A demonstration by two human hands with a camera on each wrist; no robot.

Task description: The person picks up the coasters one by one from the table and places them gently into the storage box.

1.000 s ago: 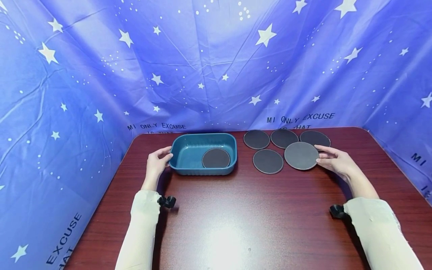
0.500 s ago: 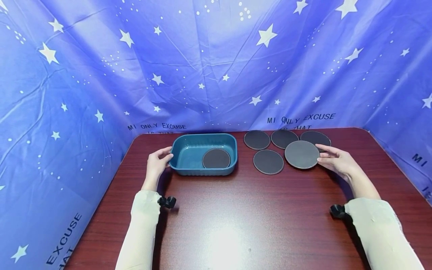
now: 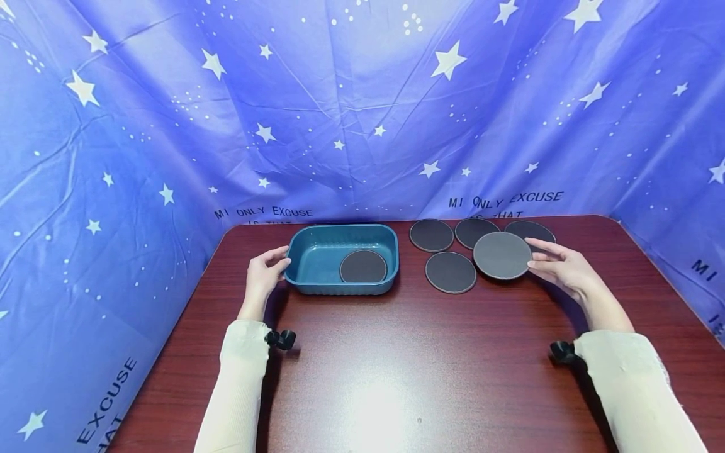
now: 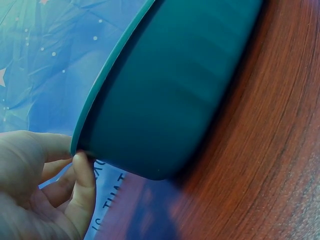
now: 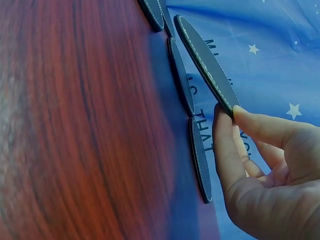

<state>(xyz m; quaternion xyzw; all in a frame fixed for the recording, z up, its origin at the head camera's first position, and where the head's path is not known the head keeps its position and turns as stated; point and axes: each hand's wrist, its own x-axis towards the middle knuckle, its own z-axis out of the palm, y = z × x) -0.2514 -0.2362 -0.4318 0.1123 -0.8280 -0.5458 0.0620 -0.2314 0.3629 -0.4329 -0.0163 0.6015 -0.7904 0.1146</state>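
The right hand (image 3: pixel 568 272) pinches a dark disc (image 3: pixel 502 255) at its edge between thumb and finger, raised off the table (image 3: pixel 453 352) right of centre. Lifting seems the step in hand; the next move likely calls for clearing the four loose discs (image 3: pixel 450 272). The left hand (image 3: pixel 263 274) pinches the rim of a teal dish (image 3: pixel 340 289), centre-left, with one inner disc (image 3: pixel 363 266) at its right.

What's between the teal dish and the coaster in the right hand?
In the head view, a back coaster and a front coaster lie between the dish and the held coaster.
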